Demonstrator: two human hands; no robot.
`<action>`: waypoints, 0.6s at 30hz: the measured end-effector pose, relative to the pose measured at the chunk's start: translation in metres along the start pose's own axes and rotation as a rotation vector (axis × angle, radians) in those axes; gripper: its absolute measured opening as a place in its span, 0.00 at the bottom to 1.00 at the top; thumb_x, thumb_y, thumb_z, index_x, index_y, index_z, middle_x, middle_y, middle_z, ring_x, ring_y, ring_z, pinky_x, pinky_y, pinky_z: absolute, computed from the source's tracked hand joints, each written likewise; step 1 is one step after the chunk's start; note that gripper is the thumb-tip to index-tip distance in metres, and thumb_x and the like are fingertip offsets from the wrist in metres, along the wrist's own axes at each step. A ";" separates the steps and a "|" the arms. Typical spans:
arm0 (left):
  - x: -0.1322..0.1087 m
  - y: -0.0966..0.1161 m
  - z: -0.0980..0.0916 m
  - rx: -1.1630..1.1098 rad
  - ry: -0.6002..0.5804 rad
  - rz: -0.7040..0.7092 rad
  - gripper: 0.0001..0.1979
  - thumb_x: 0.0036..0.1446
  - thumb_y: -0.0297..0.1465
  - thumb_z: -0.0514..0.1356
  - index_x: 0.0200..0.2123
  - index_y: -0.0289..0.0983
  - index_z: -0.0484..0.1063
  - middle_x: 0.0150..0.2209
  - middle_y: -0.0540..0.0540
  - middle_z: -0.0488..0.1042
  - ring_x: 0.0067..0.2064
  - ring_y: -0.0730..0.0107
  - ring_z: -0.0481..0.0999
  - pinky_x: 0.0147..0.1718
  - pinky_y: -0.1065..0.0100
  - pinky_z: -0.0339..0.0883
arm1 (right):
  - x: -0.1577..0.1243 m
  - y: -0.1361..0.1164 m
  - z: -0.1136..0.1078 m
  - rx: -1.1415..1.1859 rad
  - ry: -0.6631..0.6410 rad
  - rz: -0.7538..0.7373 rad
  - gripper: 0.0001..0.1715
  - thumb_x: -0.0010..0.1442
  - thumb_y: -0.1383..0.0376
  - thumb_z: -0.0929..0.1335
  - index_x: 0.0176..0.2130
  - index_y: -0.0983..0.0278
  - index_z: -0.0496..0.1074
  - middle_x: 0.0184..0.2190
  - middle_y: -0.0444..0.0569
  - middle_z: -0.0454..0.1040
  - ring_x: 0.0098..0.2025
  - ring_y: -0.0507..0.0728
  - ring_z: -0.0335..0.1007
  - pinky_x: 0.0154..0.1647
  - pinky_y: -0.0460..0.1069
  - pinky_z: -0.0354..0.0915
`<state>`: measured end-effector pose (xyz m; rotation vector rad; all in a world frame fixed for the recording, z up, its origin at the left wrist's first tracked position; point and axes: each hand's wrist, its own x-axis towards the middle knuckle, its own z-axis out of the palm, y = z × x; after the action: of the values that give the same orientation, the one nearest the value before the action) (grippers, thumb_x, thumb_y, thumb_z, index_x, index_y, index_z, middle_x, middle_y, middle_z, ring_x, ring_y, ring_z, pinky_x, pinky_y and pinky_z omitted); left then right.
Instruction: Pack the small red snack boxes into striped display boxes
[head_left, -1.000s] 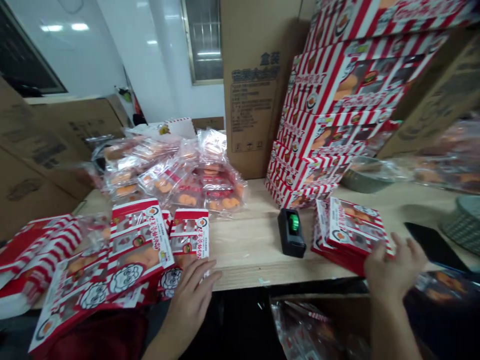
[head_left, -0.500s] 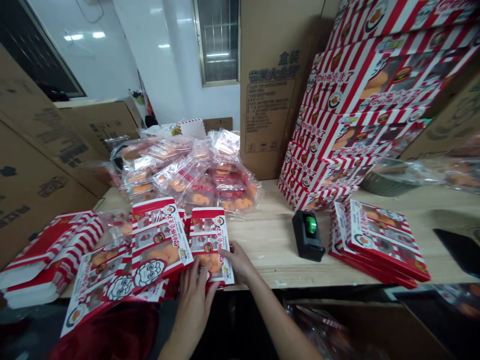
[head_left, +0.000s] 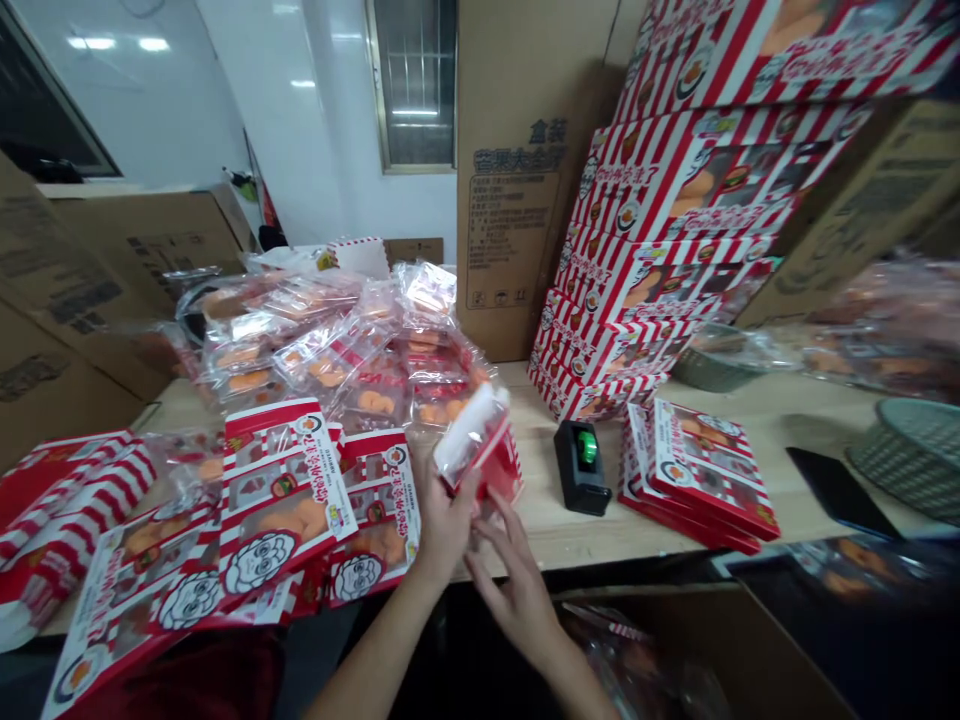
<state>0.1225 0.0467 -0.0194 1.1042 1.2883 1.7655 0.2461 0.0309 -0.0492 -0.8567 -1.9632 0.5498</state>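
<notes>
Above the table's front, my left hand (head_left: 444,520) is wrapped round the near end of a red-and-white striped box (head_left: 487,450), which is tilted up and smeared by motion. Its white upper end faces me. My right hand (head_left: 517,585) is beside it, fingers stretched out and apart, the fingertips at the box's lower part; whether they press on it is hard to make out. Left of my hands lies a flat window box (head_left: 379,510) with toy food inside. Another window box (head_left: 285,500) overlaps it on a pile of similar boxes.
Clear bags of orange toy pieces (head_left: 360,350) are heaped behind. A black tape dispenser (head_left: 581,465) stands right of my hands, then stacked window boxes (head_left: 709,465), a dark phone (head_left: 840,490) and a green basket (head_left: 911,455). A tall stack of striped cartons (head_left: 637,270) rises behind.
My hands have let go of the flat window box on the pile and moved right. The left hand now holds a tilted striped box. The view has swung right.
</notes>
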 end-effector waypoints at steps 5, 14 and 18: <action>0.020 -0.009 -0.002 0.069 0.024 0.016 0.21 0.50 0.44 0.58 0.40 0.34 0.69 0.37 0.43 0.75 0.42 0.62 0.74 0.44 0.63 0.65 | 0.025 0.009 -0.021 0.037 0.395 0.069 0.24 0.59 0.68 0.63 0.55 0.59 0.57 0.58 0.56 0.55 0.59 0.60 0.53 0.57 0.60 0.55; 0.025 -0.018 -0.003 0.108 0.210 0.055 0.16 0.52 0.38 0.51 0.38 0.34 0.70 0.37 0.43 0.74 0.43 0.61 0.71 0.45 0.63 0.62 | 0.048 0.017 -0.036 -0.003 0.382 -0.054 0.14 0.59 0.68 0.62 0.45 0.61 0.70 0.44 0.54 0.69 0.47 0.58 0.66 0.47 0.54 0.64; 0.027 -0.003 0.000 0.148 0.093 0.067 0.14 0.50 0.28 0.49 0.37 0.36 0.71 0.36 0.47 0.73 0.40 0.65 0.70 0.46 0.65 0.60 | 0.054 0.012 -0.050 -0.043 0.282 -0.081 0.10 0.59 0.68 0.62 0.30 0.64 0.72 0.36 0.52 0.70 0.40 0.56 0.68 0.42 0.51 0.65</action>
<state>0.1121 0.0710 -0.0159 1.1707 1.4743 1.8132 0.2746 0.0818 -0.0021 -0.8291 -1.7483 0.3206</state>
